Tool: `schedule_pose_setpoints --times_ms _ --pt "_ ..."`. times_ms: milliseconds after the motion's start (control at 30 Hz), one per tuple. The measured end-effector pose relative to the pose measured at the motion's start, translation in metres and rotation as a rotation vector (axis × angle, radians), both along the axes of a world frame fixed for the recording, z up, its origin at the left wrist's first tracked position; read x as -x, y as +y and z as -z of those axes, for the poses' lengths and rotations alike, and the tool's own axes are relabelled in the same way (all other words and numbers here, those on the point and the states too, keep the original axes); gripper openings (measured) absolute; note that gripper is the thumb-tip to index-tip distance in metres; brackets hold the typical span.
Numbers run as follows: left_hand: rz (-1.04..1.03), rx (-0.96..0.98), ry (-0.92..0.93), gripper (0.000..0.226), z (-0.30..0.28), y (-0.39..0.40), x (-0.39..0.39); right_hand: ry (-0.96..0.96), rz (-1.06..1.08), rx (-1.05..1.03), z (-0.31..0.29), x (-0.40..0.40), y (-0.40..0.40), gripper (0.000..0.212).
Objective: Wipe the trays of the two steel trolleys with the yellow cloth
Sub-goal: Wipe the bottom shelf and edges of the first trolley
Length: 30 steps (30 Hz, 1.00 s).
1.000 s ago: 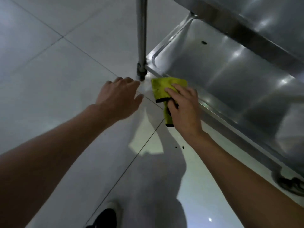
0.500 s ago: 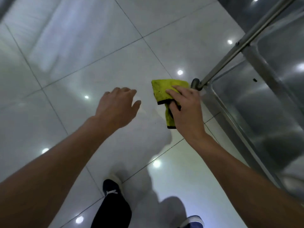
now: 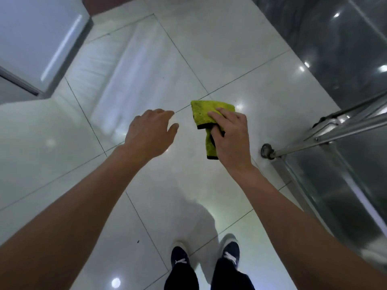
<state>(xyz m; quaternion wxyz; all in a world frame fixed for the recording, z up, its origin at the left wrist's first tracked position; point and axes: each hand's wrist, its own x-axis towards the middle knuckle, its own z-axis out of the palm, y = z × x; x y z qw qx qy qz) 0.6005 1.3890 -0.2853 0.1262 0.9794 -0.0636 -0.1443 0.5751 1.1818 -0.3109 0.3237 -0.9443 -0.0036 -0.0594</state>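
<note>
Risk noted first: the yellow cloth [image 3: 210, 120] is held over bare floor tile [image 3: 188, 59], clear of any tray, so a wipe begun from here would land on nothing; a reach back toward the steel trolley [image 3: 339, 130] would be required, and its protruding corner joint [image 3: 267, 151] and tube frame could be struck by the knuckles if the reach is made blind. A further risk is judged from the fold: one end of the cloth hangs loose below the palm and could snag on that corner or drag across the floor and pick up grit. The cloth is gripped in the right hand [image 3: 230, 139], thumb tucked under, fingers laid across its upper face, black-trimmed edge showing. The left hand [image 3: 149, 132] is held empty, fingers loosely spread, just beside the cloth but not touching it. The trolley tray [image 3: 343, 197] lies to the right of both hands, apart from the cloth. Dark shoes [image 3: 230, 252] are seen below.
</note>
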Motion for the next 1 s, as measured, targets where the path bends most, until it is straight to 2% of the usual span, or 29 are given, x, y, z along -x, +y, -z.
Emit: schedule_pose_setpoints --times_ms 467,767,1000 --pt "0.143 -0.012 0.003 0.047 -0.155 -0.094 -0.249 0.014 0.166 -0.025 -0.146 -0.222 -0.081 0.034" --pt "0.313 -0.052 0.036 0.046 -0.207 -0.14 -0.4 0.025 0.227 0.067 -0.202 -0.337 -0.13 0.035" --pt "0.508 -0.075 0.028 0.045 -0.241 -0.2 -0.512 0.011 0.488 0.063 -0.235 -0.414 -0.182 0.034"
